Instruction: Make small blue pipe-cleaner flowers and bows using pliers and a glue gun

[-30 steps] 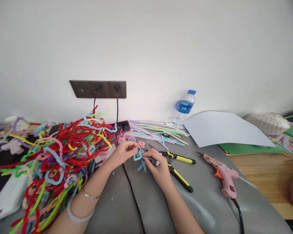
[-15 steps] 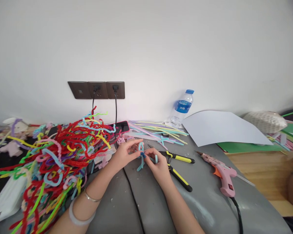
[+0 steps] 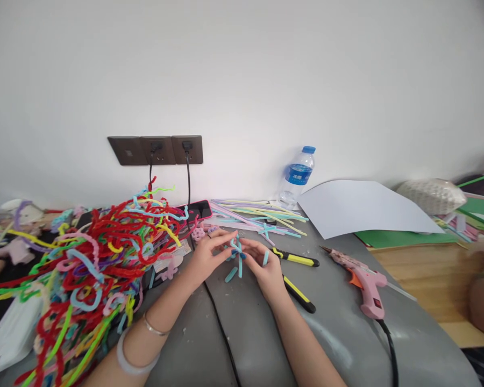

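**A:** Start close in. What are the hands doing?

**B:** Both meet over the grey table (image 3: 347,333). The left hand (image 3: 207,258) and the right hand (image 3: 266,266) pinch one small light-blue pipe cleaner piece (image 3: 236,257) between them, fingers curled in tight on it, thumb against fingertips on each side. It sits just above the tabletop, loose ends pointing down and outward.

**A:** Which step would you call it?

**B:** Looks like shaping: the fuzzy wire seems crossed or knotted at the middle, and the fingers sit right on that crossing. I'd judge a twist or bend is being set there.

**A:** So the following move needs what?

**B:** A firm pinch at the crossing while the free ends are turned; slacken it and the loops would likely spring apart.

**A:** Around the hands?

**B:** Yellow-handled pliers (image 3: 296,259) lie just right of the right hand, a pink glue gun (image 3: 365,287) farther right. A big tangle of coloured pipe cleaners (image 3: 97,258) is heaped to the left.

**A:** And beyond?

**B:** Straight pastel pipe cleaners (image 3: 262,215), a phone (image 3: 197,209), a white sheet (image 3: 363,207), a water bottle (image 3: 296,174) and the wall sockets (image 3: 155,150).
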`<state>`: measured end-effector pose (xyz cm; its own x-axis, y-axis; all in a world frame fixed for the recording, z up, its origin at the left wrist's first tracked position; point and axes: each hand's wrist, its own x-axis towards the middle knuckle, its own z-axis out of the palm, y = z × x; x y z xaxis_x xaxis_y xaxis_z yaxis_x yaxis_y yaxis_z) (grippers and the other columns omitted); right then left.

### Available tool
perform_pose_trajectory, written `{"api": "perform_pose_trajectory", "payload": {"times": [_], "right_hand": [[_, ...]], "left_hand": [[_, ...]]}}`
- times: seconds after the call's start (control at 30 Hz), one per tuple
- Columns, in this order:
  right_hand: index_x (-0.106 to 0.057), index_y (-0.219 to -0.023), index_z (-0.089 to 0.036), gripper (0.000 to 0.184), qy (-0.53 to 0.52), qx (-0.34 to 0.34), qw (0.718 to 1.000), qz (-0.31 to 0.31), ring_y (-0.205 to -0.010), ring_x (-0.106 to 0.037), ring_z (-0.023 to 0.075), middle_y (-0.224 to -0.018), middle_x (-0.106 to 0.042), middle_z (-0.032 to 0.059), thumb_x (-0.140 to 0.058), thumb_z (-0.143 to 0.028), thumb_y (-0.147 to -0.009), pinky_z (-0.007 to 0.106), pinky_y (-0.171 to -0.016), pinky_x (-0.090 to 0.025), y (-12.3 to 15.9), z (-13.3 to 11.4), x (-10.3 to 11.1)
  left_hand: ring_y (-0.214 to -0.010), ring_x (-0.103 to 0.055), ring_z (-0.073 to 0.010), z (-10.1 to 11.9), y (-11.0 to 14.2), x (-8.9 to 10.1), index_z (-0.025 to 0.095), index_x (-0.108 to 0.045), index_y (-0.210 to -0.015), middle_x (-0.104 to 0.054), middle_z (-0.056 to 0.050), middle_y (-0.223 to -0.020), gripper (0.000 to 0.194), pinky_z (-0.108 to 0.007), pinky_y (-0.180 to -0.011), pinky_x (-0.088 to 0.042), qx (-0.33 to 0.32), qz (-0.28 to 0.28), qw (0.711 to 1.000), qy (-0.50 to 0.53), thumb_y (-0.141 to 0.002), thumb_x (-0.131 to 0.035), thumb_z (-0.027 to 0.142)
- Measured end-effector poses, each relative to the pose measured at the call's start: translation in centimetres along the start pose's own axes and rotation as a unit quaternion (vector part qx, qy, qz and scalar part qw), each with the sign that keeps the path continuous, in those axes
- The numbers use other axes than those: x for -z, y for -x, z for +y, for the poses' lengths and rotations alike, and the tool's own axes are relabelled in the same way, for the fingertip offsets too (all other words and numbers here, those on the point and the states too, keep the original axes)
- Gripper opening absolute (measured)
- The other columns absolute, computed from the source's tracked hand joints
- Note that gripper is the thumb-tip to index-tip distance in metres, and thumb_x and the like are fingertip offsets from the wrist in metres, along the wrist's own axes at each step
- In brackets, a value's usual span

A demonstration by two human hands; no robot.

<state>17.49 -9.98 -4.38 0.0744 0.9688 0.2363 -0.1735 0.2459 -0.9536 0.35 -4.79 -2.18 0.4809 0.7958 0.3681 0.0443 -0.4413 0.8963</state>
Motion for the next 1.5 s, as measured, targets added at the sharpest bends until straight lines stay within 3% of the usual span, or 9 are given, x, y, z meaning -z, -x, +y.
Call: {"api": "perform_pose_trajectory", "payload": {"times": [0.1, 0.23, 0.5, 0.73, 0.9, 1.03, 1.13, 1.33, 1.5], "right_hand": [[-0.07, -0.114, -0.026, 0.036, -0.01, -0.003, 1.0, -0.021, -0.105, -0.067, 0.0263, -0.114, -0.072, 0.0083, -0.073, -0.04, -0.081, 0.041, -0.093, -0.052, 0.2, -0.1, 0.3], [-0.066, -0.125, -0.027, 0.051, -0.086, 0.009, 0.994, -0.071, -0.12, -0.059, 0.0329, -0.134, -0.062, 0.0103, -0.064, -0.057, -0.083, 0.046, -0.095, -0.05, 0.5, 0.0, 0.3], [-0.06, -0.131, -0.026, 0.069, -0.116, 0.025, 0.99, -0.079, -0.109, -0.064, 0.0324, -0.132, -0.062, 0.013, -0.073, -0.06, -0.072, 0.046, -0.092, -0.05, 0.7, -0.3, 0.0], [-0.067, -0.118, -0.025, 0.051, -0.055, 0.011, 0.998, -0.02, -0.087, -0.068, 0.0247, -0.095, -0.074, 0.0071, -0.075, -0.05, -0.075, 0.04, -0.083, -0.054, 0.5, 0.1, 0.0], [-0.067, -0.119, -0.029, 0.041, -0.06, -0.004, 0.998, -0.034, -0.089, -0.068, 0.0211, -0.104, -0.074, 0.0054, -0.075, -0.037, -0.079, 0.036, -0.084, -0.055, 0.6, 0.0, 0.0], [-0.066, -0.123, -0.029, 0.043, -0.057, -0.002, 0.997, -0.059, -0.093, -0.069, 0.0228, -0.108, -0.074, 0.0065, -0.072, -0.038, -0.082, 0.038, -0.087, -0.055, 0.7, -0.2, -0.1], [-0.067, -0.12, -0.028, 0.039, -0.055, -0.002, 0.998, -0.038, -0.096, -0.069, 0.0237, -0.118, -0.071, 0.0072, -0.071, -0.04, -0.083, 0.04, -0.088, -0.055, 0.7, 0.0, -0.1], [-0.068, -0.11, -0.025, 0.035, -0.064, -0.022, 0.997, 0.038, -0.088, -0.069, 0.023, -0.101, -0.075, 0.0066, -0.073, -0.039, -0.078, 0.038, -0.08, -0.057, 0.2, 0.3, -0.3], [-0.073, -0.097, -0.021, 0.029, -0.057, -0.037, 0.996, 0.055, -0.073, -0.067, 0.0208, -0.089, -0.075, 0.0067, -0.073, -0.043, -0.078, 0.036, -0.071, -0.056, 0.0, 0.5, -0.2]], "left_hand": [[-0.102, -0.061, -0.0213, 0.2, 0.0, -0.2, 0.023, -0.065, -0.126, -0.062, -0.011, -0.116, 0.039, -0.03, -0.082, -0.054, -0.002, 0.013, 1.0, 0.004, -0.088, -0.062, 0.028], [-0.101, -0.061, -0.0219, 0.3, 0.0, -0.5, 0.022, -0.066, -0.125, -0.061, -0.011, -0.119, 0.043, -0.03, -0.081, -0.055, 0.011, 0.06, 0.997, 0.045, -0.084, -0.068, 0.034], [-0.104, -0.062, -0.022, 0.5, -0.1, -0.8, 0.02, -0.072, -0.114, -0.064, -0.01, -0.114, 0.036, -0.033, -0.089, -0.055, 0.022, 0.127, 0.985, 0.116, -0.081, -0.07, 0.035], [-0.105, -0.06, -0.0219, 1.0, 0.1, -0.9, 0.02, -0.071, -0.116, -0.061, -0.011, -0.114, 0.035, -0.03, -0.085, -0.054, 0.006, 0.105, 0.991, 0.078, -0.084, -0.067, 0.033], [-0.107, -0.059, -0.0222, 1.0, 0.0, -0.8, 0.022, -0.067, -0.122, -0.061, -0.01, -0.116, 0.038, -0.03, -0.084, -0.054, 0.012, 0.089, 0.994, 0.059, -0.085, -0.065, 0.033], [-0.111, -0.057, -0.0235, 1.2, 0.0, -0.7, 0.023, -0.063, -0.128, -0.059, -0.011, -0.122, 0.044, -0.03, -0.085, -0.054, 0.008, 0.069, 0.997, 0.036, -0.086, -0.064, 0.035], [-0.113, -0.056, -0.0243, 1.4, 0.1, -0.7, 0.023, -0.062, -0.13, -0.059, -0.011, -0.123, 0.044, -0.031, -0.087, -0.053, 0.007, 0.059, 0.998, 0.034, -0.088, -0.062, 0.037], [-0.11, -0.059, -0.0245, 1.1, 0.3, -1.5, 0.021, -0.07, -0.119, -0.058, -0.011, -0.13, 0.04, -0.031, -0.083, -0.054, 0.085, 0.057, 0.987, 0.123, -0.093, -0.051, 0.045], [-0.101, -0.065, -0.0237, 1.0, 0.1, -1.8, 0.024, -0.061, -0.128, -0.067, -0.01, -0.114, 0.049, -0.033, -0.081, -0.055, 0.149, 0.114, 0.946, 0.263, -0.084, -0.066, 0.044]]}}
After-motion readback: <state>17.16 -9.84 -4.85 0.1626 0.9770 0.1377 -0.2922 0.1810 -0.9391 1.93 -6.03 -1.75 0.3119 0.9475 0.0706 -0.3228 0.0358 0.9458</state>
